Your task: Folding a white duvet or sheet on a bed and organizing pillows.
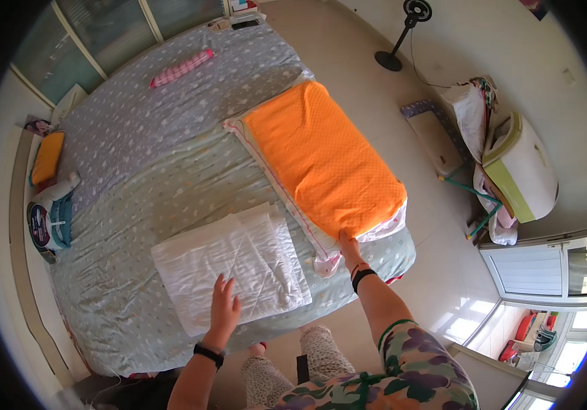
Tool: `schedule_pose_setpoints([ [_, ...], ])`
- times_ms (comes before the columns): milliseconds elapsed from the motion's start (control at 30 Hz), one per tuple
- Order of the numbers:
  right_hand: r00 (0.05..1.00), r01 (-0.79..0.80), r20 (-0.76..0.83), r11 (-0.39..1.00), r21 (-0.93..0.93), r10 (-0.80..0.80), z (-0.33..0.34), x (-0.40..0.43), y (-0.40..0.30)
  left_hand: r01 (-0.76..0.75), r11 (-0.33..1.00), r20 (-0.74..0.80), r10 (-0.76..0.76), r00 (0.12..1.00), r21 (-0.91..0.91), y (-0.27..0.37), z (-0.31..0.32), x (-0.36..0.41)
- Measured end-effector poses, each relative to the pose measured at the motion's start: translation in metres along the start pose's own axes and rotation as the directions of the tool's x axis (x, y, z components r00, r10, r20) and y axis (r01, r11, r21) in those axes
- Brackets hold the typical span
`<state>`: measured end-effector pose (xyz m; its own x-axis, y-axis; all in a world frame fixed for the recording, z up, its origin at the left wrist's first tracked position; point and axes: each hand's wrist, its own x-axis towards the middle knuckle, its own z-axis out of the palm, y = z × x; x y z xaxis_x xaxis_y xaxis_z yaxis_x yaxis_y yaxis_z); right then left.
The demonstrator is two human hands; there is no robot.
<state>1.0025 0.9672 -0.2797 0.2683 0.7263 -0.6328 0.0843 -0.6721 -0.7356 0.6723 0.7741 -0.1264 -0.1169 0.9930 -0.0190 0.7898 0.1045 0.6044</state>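
My left hand [225, 307] hovers over or lightly touches a white folded quilt [232, 266]; its fingers are apart and hold nothing. That quilt lies flat near the bed's front edge. To its right is a bright orange textured cloth [324, 159], smooth and roughly rectangular, with rounded corners. My right hand [348, 248] grips its near corner, the fingertips partly hidden. Under the orange cloth shows a pale folded bedding piece [291, 197] with a pink line along its edge and a patterned corner hanging out.
The bed [124, 205] has grey and pale green patterned sheets. A pink cylindrical cushion [182, 68] and a phone [245, 24] lie farther off. At the left edge are a yellow cushion [47, 156] and a teal bag [63, 223]. A standing fan [401, 38] is across the floor.
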Motion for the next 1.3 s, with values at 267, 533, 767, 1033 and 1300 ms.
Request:
schedule_pose_setpoints([
  [267, 0.992, 0.097, 0.047, 0.944, 0.314, -0.118, -0.033, -0.071, -0.096, 0.022, 0.94, 0.001, -0.024, 1.0, -0.339, 0.075, 0.043, 0.073],
  [533, 0.949, 0.263, 0.119, 0.94, 0.217, -0.293, -0.125, -0.226, -0.101, 0.178, 0.887, -0.096, -0.24, 0.966, -0.426, 0.023, 0.061, 0.103],
  [767, 0.999, -0.037, 0.038, 0.996, 0.082, 0.034, -0.22, -0.233, 0.059, -0.088, 0.996, -0.219, 0.083, 0.972, -0.017, 0.006, 0.062, 0.175],
  [1033, 0.993, -0.065, 0.104, 0.993, 0.098, 0.055, -0.196, -0.2, 0.17, 0.121, 0.988, 0.148, -0.134, 0.98, 0.094, 0.036, 0.121, 0.274],
  [1300, 0.927, -0.324, -0.025, 0.831, 0.452, 0.375, -0.18, -0.148, 0.161, 0.151, 0.959, 0.426, -0.244, 0.871, 0.24, 0.048, 0.127, 0.315],
])
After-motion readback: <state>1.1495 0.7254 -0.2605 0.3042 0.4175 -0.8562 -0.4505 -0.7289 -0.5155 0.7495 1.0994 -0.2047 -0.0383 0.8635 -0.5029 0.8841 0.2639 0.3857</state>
